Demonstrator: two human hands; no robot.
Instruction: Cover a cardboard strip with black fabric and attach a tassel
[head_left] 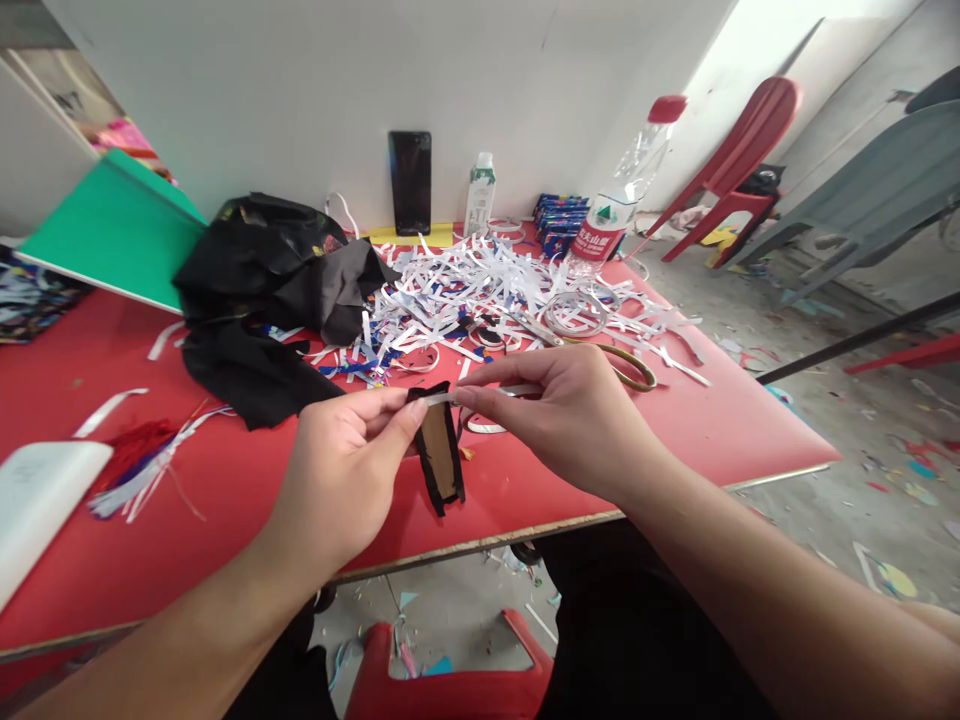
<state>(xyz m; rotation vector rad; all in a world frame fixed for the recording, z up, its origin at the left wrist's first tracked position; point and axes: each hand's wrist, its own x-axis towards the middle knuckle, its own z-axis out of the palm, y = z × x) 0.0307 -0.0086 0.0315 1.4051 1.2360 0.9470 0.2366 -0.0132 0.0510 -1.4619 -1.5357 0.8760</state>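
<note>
A small brown cardboard piece [441,450] with black fabric folded around its edges hangs over the front part of the red table. My left hand [341,465] pinches its top corner between thumb and fingers. Across that top edge lies a narrow white strip [438,399], pressed under my left thumb. My right hand [566,405] is closed in a pinch on the strip's other end, just right of the cardboard. Beyond my right hand are scissors [637,368] with gold-coloured handles, partly hidden by it. Black fabric [251,375] lies past my left hand.
White and blue cut strips [480,280] are heaped across the red table [517,500]. Behind them stand a phone [411,185], a small bottle [481,195] and a large water bottle [604,220]. A white box-like object [49,490] and green board [112,225] are left.
</note>
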